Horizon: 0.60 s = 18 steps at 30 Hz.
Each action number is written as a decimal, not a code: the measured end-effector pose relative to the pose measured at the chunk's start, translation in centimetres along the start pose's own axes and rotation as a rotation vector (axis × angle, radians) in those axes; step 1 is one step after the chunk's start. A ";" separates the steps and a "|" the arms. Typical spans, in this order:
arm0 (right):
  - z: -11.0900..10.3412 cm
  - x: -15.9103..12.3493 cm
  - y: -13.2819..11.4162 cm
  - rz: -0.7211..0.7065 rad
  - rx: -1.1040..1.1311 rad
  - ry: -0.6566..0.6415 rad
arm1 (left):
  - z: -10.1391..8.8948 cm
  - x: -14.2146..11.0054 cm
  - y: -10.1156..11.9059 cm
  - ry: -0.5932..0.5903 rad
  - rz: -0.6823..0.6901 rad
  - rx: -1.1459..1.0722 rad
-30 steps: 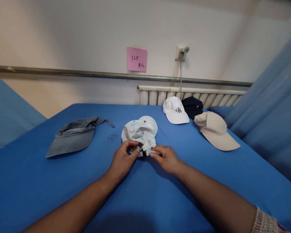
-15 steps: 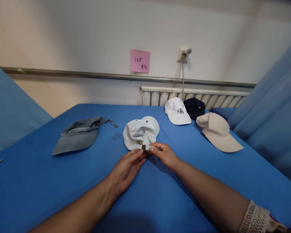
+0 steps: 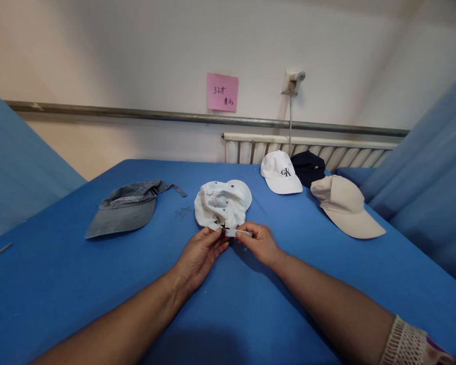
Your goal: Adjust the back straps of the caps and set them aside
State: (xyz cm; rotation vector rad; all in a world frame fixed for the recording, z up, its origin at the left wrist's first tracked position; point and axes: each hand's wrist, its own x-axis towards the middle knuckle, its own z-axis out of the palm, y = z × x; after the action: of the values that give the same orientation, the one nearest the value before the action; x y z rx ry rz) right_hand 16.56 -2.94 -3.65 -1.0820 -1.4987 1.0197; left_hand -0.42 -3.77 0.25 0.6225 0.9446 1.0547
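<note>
A pale, nearly white cap [image 3: 222, 203] lies on the blue-covered table with its back strap towards me and its brim pointing away. My left hand [image 3: 201, 256] is closed on the strap at its dark buckle, thumb on top and fingers beneath. A short way to the right, my right hand [image 3: 260, 244] pinches the strap [image 3: 231, 233], whose free end sticks out past the fingers. The strap runs level between both hands. Part of the buckle is hidden under the left thumb.
On the left lies a grey cap [image 3: 123, 213] with its strap loose. A white cap [image 3: 280, 172], a navy cap [image 3: 308, 167] and a beige cap [image 3: 344, 203] sit at the back right. Behind the table [image 3: 228, 314] are a radiator [image 3: 247, 149] and a metal rail [image 3: 155, 115].
The left thumb now covers most of the buckle, and more strap shows between the hands. The right hand still pinches the strap. The view has shifted slightly.
</note>
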 end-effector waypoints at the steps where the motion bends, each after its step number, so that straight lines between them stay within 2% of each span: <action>1: 0.0 0.0 0.1 0.005 0.002 -0.003 | 0.1 0.0 0.0 -0.009 0.001 0.011; 8: 0.1 0.2 0.3 0.057 0.098 -0.082 | 0.1 0.3 -0.9 -0.019 0.101 0.151; 13: 0.5 0.2 0.4 0.065 0.167 -0.071 | 0.2 0.5 -1.0 0.028 0.139 0.163; 18: 0.5 0.3 0.5 0.085 0.179 -0.025 | -0.1 0.8 -1.1 0.014 0.113 0.128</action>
State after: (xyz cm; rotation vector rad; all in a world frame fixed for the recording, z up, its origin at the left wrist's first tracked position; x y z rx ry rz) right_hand 16.13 -2.60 -4.17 -1.0157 -1.3624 1.2065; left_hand 0.14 -3.45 -0.95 0.7828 1.0041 1.1053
